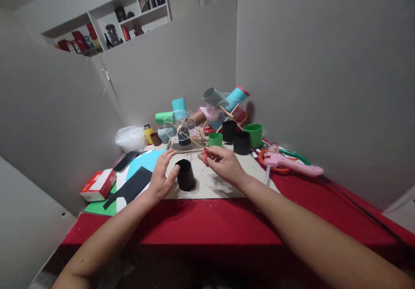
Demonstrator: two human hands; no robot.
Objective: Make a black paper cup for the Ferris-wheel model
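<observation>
My right hand [223, 163] grips a pair of scissors [205, 156] by its red handles, blades pointing up and away from me. Just left of it stands a black paper cup [186, 176], upright on the pale board [210, 187]. Beside the cup's left side is my left hand [163, 174], fingers apart and holding nothing; whether the thumb touches the cup I cannot tell. Behind both hands rises a stick frame [177, 134] carrying a clear disc with coloured paper tubes, among them a blue tube [179, 107] and a green tube [164, 118].
A pink glue gun [295, 163] with a dark cable lies at the right. Black cups [241, 143] and a green cup [253, 134] stand behind my right hand. Dark paper [136, 185], a phone [126, 161] and a red box [98, 186] lie left. Walls enclose the red table.
</observation>
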